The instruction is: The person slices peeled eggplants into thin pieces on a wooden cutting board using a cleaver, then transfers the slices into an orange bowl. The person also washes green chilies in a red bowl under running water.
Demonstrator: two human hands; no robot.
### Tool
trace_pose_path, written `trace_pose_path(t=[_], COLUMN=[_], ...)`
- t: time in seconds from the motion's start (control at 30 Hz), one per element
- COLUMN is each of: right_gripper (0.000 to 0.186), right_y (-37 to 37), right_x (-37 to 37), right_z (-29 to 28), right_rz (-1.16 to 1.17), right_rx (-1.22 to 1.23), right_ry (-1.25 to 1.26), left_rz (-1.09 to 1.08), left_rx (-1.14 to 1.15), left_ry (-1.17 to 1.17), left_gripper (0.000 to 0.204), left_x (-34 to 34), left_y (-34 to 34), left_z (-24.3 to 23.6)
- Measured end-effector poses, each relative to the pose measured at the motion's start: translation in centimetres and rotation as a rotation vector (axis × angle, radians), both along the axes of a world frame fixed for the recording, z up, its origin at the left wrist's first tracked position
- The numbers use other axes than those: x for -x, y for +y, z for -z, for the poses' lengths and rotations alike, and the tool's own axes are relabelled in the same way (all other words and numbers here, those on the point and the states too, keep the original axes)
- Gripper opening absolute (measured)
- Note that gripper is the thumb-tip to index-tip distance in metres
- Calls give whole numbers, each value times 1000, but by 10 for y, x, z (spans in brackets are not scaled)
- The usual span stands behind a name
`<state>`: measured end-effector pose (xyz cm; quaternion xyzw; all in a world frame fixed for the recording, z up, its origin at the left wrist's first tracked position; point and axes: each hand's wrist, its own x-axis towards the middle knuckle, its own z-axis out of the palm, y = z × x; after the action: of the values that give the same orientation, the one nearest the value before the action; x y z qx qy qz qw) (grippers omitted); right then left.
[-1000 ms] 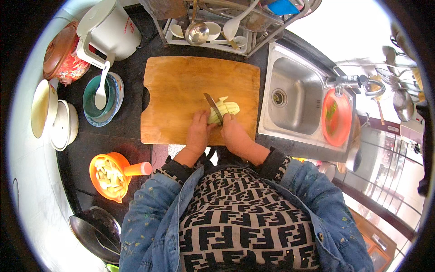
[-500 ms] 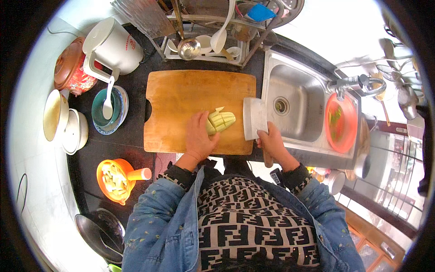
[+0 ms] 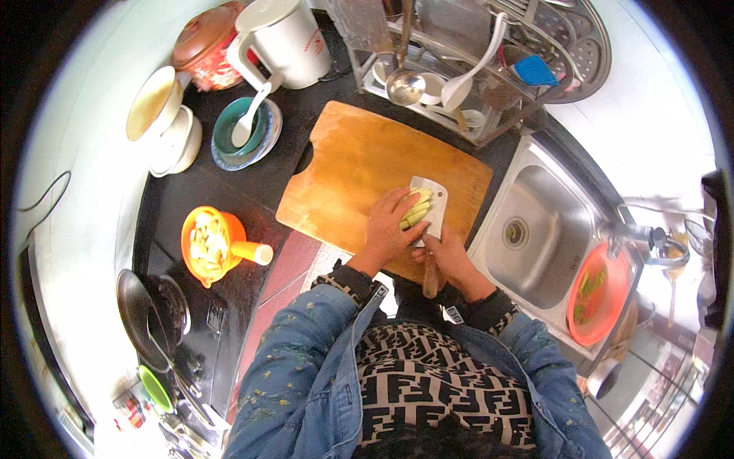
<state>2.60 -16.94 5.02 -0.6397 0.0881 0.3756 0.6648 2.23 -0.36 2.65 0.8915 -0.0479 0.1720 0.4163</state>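
Observation:
My left hand (image 3: 388, 228) curls over a peeled, pale green vegetable (image 3: 417, 208) cut into long strips. A broad-bladed cleaver (image 3: 438, 200) lies nearly flat beside and seemingly beneath the strips. My right hand (image 3: 449, 262) is closed round the cleaver where the wooden handle meets the blade. Both hands are over the near right part of a wooden cutting board (image 3: 359, 153). To the left on the dark counter stands an orange bowl with a handle (image 3: 236, 227), containing several cut pale pieces (image 3: 205, 241).
Right of the board is a steel sink (image 3: 535, 206) with a red basin (image 3: 575, 310) at its edge. A utensil rack (image 3: 459, 126) stands behind. At the far left are a green bowl (image 3: 223, 130), a white jug (image 3: 287, 42) and a lidded pot (image 3: 205, 46); a black pan (image 3: 134, 306) sits nearer.
The cleaver has come left from the board's right edge to the vegetable, its blade now by the strips under my left hand. The view has turned, so the board appears tilted.

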Motion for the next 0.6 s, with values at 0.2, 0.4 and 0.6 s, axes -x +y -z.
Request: trace_pose_path(t=[0.2, 0.4, 0.6], right_gripper=[30, 37, 37], right_y=[-25, 26, 72], right_x=[-3, 16, 40], right_z=[-1, 1, -40], right_rz=[-123, -35, 244], right_rx=[75, -41, -179], right_ry=[-56, 115, -129], left_rz=[91, 40, -62], left_rx=[-112, 124, 133], left_ry=[-90, -1, -156], left_gripper=[46, 45, 49], left_x=[0, 8, 22], left_y=[12, 15, 37], left_z=[2, 7, -29])
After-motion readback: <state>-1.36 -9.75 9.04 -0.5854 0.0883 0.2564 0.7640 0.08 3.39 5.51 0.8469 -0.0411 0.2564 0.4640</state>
